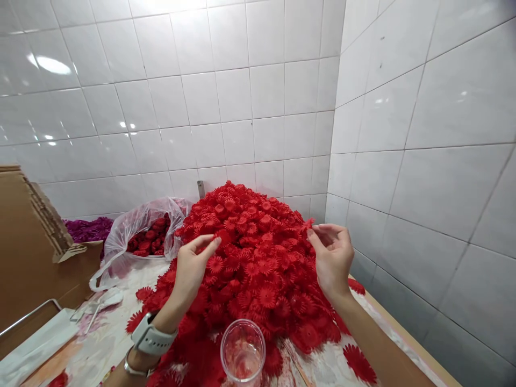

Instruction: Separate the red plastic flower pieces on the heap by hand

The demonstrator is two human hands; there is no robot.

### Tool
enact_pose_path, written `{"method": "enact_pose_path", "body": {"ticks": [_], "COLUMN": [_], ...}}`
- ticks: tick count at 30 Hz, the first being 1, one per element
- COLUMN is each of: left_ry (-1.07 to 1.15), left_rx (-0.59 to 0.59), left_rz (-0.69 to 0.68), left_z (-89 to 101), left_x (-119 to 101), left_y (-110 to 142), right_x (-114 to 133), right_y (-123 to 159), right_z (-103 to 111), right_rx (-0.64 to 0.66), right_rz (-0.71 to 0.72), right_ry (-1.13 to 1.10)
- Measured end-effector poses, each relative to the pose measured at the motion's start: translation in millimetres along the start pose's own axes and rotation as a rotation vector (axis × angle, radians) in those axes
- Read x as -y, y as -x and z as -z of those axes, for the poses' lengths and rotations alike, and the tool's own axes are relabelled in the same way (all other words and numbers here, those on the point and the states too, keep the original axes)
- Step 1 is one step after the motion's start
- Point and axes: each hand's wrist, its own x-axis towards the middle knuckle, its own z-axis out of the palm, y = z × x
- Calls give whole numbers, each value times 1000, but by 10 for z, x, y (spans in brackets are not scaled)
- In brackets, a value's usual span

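A tall heap of red plastic flower pieces fills the corner of the table. My left hand rests against the left slope of the heap, thumb and forefinger pinched together on a red piece near the top. My right hand is at the right slope, fingers pinched on a small red flower piece lifted just off the pile. A white watch is on my left wrist. A clear plastic cup stands upright in front of the heap, between my forearms.
A clear plastic bag holding more red pieces lies at the left, with purple pieces behind it. Brown cardboard stands at the far left. White tiled walls close in the back and right. The tabletop has a flowered cover.
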Motion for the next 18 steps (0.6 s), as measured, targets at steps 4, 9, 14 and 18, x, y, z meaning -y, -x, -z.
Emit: {"method": "enact_pose_path", "body": {"ticks": [4,9,14,18], "left_ry": [-315,-493,-368,-293], "left_rx": [111,182,-44,-347], "left_rz": [-288,-349,-284,-189], "left_z": [-59,-77,80,404], "left_x": [85,165,209,242], "left_y": [-189,-180,-218,-397], "right_x": [19,-47,-124,-209], "right_y": [176,237,236,272], "right_z": [-116,-120,-60,-61], "right_rx": [434,582,488,516], "right_rz": [211,362,388,478], "right_ry": [234,389,431,460]}}
